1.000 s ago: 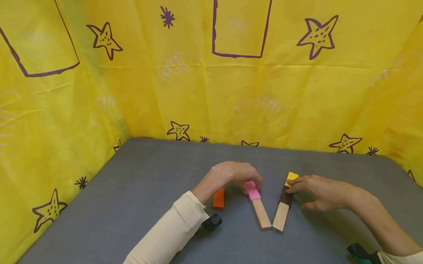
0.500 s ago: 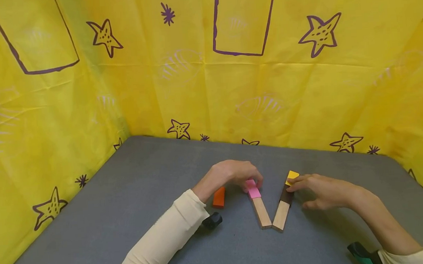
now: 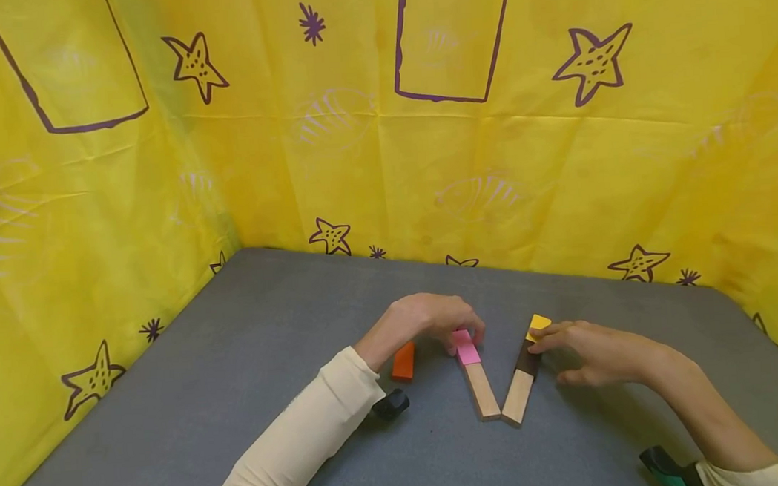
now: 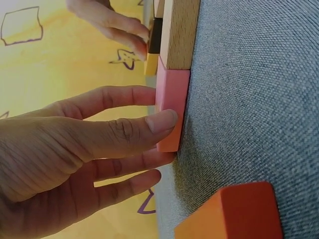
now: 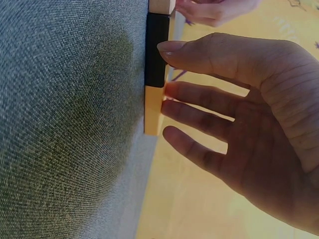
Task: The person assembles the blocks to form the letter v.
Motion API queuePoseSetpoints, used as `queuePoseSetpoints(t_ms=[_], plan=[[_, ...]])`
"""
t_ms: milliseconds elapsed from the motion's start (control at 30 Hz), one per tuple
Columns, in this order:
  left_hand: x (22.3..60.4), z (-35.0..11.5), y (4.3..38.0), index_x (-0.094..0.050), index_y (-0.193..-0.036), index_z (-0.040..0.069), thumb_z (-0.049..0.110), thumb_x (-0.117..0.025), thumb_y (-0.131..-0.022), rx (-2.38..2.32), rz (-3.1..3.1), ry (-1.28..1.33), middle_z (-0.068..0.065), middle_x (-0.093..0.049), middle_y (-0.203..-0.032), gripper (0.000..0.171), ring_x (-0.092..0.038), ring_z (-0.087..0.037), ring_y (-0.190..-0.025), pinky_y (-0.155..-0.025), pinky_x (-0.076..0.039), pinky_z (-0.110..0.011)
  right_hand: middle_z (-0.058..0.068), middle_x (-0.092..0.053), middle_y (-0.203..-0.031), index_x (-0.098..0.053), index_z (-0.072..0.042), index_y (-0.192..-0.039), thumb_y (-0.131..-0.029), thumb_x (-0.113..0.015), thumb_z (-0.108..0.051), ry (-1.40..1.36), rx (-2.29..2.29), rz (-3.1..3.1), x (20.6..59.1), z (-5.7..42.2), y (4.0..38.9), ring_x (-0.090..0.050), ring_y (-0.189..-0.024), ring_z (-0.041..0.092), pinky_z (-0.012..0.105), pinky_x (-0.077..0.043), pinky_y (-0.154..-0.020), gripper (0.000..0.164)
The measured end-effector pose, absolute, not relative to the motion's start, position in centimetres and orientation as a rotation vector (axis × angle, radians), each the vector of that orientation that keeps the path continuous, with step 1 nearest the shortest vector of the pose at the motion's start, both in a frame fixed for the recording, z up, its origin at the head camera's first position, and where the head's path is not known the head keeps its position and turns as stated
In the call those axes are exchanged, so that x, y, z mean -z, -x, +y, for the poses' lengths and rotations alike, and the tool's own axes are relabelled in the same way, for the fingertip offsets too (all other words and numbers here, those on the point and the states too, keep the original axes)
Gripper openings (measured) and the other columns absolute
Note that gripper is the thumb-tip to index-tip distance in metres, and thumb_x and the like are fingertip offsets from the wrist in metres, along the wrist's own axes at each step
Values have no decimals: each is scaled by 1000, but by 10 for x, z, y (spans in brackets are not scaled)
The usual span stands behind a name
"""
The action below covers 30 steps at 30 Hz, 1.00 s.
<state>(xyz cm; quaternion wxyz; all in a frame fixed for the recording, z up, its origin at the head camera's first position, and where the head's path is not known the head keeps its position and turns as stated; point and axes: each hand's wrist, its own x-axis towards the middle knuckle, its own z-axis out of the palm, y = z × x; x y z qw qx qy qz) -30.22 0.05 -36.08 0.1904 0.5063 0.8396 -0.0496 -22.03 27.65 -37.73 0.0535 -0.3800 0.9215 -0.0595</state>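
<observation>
My left hand (image 3: 437, 320) pinches a pink wooden block (image 4: 172, 94), thumb on its near side and fingers around the far side. The pink block lies end to end with a plain wood block (image 3: 483, 392) on the grey cloth. My right hand (image 3: 589, 350) rests its fingertips on the other row, its fingers fairly straight at the yellow block (image 5: 153, 112) and its thumb over the black block (image 5: 157, 50). Below the black block in the head view comes a second plain wood block (image 3: 517, 399). The two rows form a V, their plain ends meeting at the bottom.
An orange block (image 3: 403, 362) lies apart, left of the pink row and close to the left wrist. The grey cloth-covered table (image 3: 266, 310) ends at a yellow curtain (image 3: 277, 168) with starfish drawings. Dark straps or devices (image 3: 392, 404) sit at the wrists.
Both hands and the blocks hold almost the same places throughout. Only the head view has shifted very slightly.
</observation>
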Motion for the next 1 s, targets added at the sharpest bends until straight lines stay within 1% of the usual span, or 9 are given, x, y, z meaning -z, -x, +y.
queuePoseSetpoints(t_ms=[300, 700, 900, 1000], plan=[[360, 1, 301, -69, -132, 22, 14, -75, -96, 149, 2356, -1402, 2, -69, -129, 37, -59, -15, -112, -98, -52, -24, 19, -68, -139, -73, -14, -129, -83, -86, -19, 1135, 188, 2793, 377, 276, 221, -63, -125, 47, 66, -50, -100, 48], [358, -3, 300, -66, -134, 23, 14, -77, -95, 77, 2389, -1316, -1, -68, -126, 41, -59, -15, -109, -95, -54, -28, 17, -69, -138, -73, -15, -129, -83, -86, -18, 1161, 183, 2800, 379, 276, 222, -65, -124, 45, 63, -52, -100, 48], [347, -10, 295, -63, -138, 24, 20, -70, -101, 29, 2401, -1269, -2, -66, -131, 38, -60, -16, -115, -99, -53, -31, 17, -69, -137, -73, -15, -129, -83, -87, -19, 1171, 180, 2798, 379, 277, 222, -65, -123, 45, 63, -52, -99, 49], [338, -17, 291, -60, -144, 24, 24, -69, -102, -7, 2405, -1202, -2, -65, -139, 43, -59, -18, -123, -106, -52, -35, 18, -69, -138, -74, -14, -129, -82, -87, -19, 1174, 175, 2802, 380, 277, 222, -65, -124, 46, 63, -52, -99, 49]])
